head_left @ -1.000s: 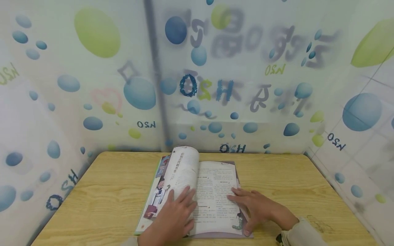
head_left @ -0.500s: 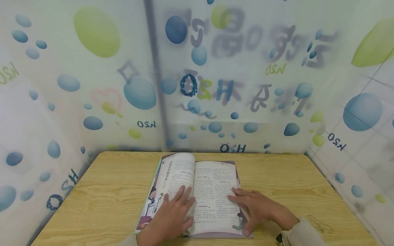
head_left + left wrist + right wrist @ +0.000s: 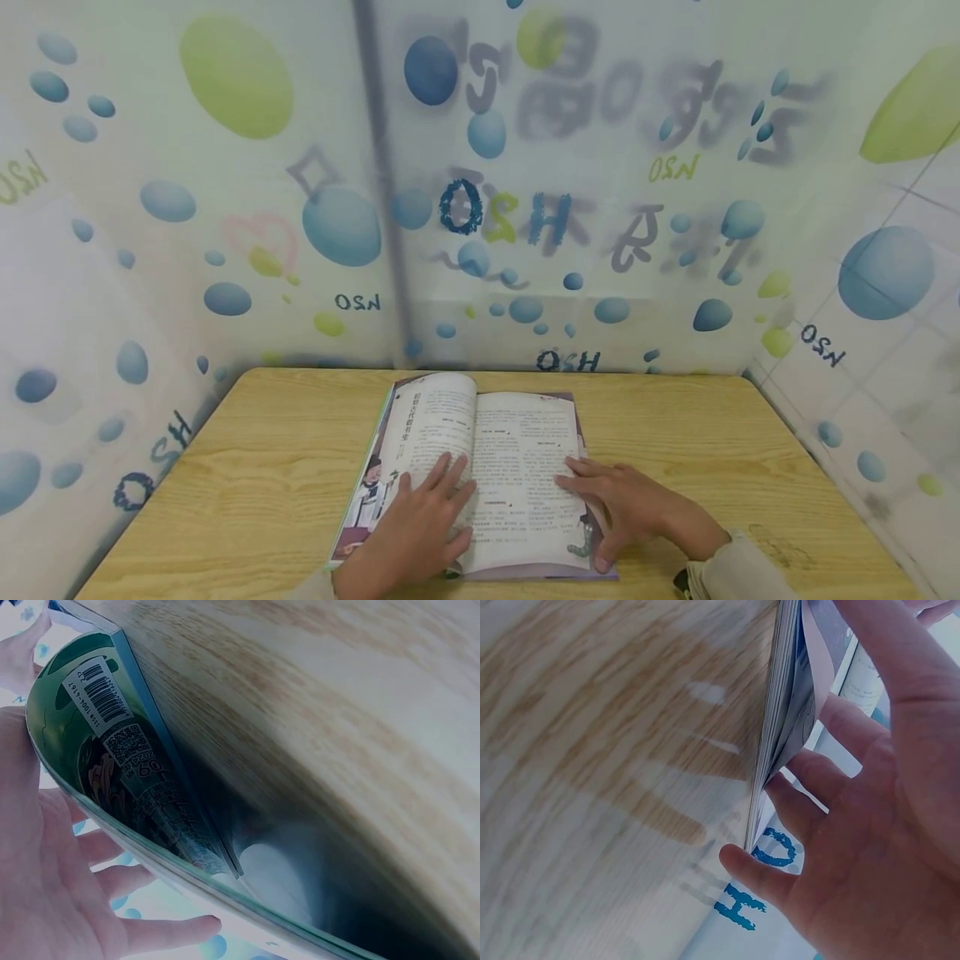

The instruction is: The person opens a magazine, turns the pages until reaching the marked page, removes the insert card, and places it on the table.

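Note:
An open magazine [image 3: 525,467] with printed text lies on the wooden table, an illustrated robed figure on its left page. My left hand [image 3: 423,517] rests on that left page with fingers spread. In the left wrist view, the green back cover [image 3: 112,742] with a barcode bows up from the table beside the left hand [image 3: 67,877]. On the right page's outer edge lie the fingers of my right hand [image 3: 626,504], its thumb at the lower corner. The right wrist view shows the right hand [image 3: 877,817] against the page edges [image 3: 772,697], one sheet standing a little apart near the thumb.
The wooden table [image 3: 247,483] extends to both sides of the magazine. Behind it and at both sides hang pale sheets [image 3: 480,275] printed with blue and green drops and mirrored lettering. Light sleeves [image 3: 742,571] cover the wrists.
The left page, curled up a second ago, has come down flatter under my left hand, which shifted slightly left. The right hand stays nearly still at the right edge.

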Demonstrator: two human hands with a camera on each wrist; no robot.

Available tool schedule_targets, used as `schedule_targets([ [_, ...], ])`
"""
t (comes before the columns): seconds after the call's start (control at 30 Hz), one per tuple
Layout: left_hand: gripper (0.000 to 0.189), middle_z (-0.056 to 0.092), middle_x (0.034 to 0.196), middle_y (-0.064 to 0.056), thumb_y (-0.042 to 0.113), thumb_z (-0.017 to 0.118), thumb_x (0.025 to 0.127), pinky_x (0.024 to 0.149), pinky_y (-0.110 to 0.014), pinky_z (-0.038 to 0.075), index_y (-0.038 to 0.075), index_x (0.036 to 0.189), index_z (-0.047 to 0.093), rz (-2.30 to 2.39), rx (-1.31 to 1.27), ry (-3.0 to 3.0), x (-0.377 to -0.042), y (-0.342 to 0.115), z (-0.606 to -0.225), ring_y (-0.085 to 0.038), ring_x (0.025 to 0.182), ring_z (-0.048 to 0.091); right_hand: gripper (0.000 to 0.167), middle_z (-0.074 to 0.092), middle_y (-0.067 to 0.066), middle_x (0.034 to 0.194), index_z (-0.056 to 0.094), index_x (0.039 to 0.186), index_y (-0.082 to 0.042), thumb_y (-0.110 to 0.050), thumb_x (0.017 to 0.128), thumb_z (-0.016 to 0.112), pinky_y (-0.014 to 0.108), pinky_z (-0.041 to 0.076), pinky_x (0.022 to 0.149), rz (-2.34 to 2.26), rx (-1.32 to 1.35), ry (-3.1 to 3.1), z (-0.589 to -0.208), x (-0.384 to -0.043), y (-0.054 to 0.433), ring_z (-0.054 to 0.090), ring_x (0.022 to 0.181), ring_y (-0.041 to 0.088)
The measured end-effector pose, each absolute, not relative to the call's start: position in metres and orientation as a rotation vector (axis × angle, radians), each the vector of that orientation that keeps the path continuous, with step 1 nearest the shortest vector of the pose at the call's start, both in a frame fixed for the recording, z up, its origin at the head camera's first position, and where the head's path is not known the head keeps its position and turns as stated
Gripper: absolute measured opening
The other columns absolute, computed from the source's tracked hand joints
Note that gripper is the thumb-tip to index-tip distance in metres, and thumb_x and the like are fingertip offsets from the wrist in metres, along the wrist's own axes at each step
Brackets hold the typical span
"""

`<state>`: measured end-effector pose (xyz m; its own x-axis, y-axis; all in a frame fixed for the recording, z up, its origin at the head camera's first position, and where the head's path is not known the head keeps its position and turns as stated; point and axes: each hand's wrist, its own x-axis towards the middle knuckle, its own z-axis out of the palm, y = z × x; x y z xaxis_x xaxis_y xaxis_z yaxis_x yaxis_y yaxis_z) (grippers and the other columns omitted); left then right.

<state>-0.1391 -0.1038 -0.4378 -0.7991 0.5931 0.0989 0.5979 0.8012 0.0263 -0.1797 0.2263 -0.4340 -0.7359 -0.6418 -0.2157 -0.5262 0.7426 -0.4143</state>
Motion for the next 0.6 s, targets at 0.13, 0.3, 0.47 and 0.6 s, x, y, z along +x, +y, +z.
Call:
schedule_targets([
  [0.13, 0.053, 0.042, 0.154, -0.012, 0.043, 0.058, 0.094, 0.09, -0.071, 0.043, 0.013, 0.137, 0.061, -0.097, -0.958, -2.903, -0.1392, -0.1042, -0.4376, -0.035, 0.142, 0.037, 0.106, 0.034, 0.013, 0.159, 0.048, 0.149, -0.022, -0.061, 0.059, 0.086, 0.066, 0.029, 0.108, -0.482, -0.881, 2.59, -0.434, -0.1803, 0.2263, 0.032, 0.145, 0.037],
  [0.3, 0.052, 0.042, 0.154, -0.013, 0.043, 0.058, 0.094, 0.089, -0.071, 0.043, 0.012, 0.137, 0.061, -0.104, -0.957, -2.898, -0.1395, -0.1046, -0.4377, -0.036, 0.142, 0.037, 0.105, 0.035, 0.013, 0.158, 0.049, 0.149, -0.021, -0.062, 0.059, 0.085, 0.066, 0.031, 0.107, -0.485, -0.888, 2.588, -0.4344, -0.182, 0.2266, 0.033, 0.144, 0.037],
  [0.47, 0.053, 0.041, 0.155, -0.013, 0.043, 0.058, 0.094, 0.089, -0.072, 0.043, 0.012, 0.137, 0.06, -0.109, -0.941, -2.912, -0.1388, -0.1047, -0.4369, -0.036, 0.142, 0.036, 0.103, 0.039, 0.013, 0.156, 0.05, 0.148, -0.02, -0.064, 0.061, 0.083, 0.065, 0.032, 0.107, -0.464, -0.922, 2.607, -0.4341, -0.1845, 0.2264, 0.037, 0.142, 0.037],
  [0.6, 0.053, 0.04, 0.155, -0.013, 0.044, 0.058, 0.094, 0.089, -0.072, 0.043, 0.013, 0.138, 0.06, -0.117, -0.932, -2.936, -0.1386, -0.1044, -0.4358, -0.036, 0.143, 0.036, 0.102, 0.043, 0.014, 0.154, 0.052, 0.146, -0.016, -0.066, 0.062, 0.081, 0.064, 0.034, 0.106, -0.466, -0.941, 2.627, -0.4341, -0.1867, 0.2265, 0.041, 0.14, 0.037],
])
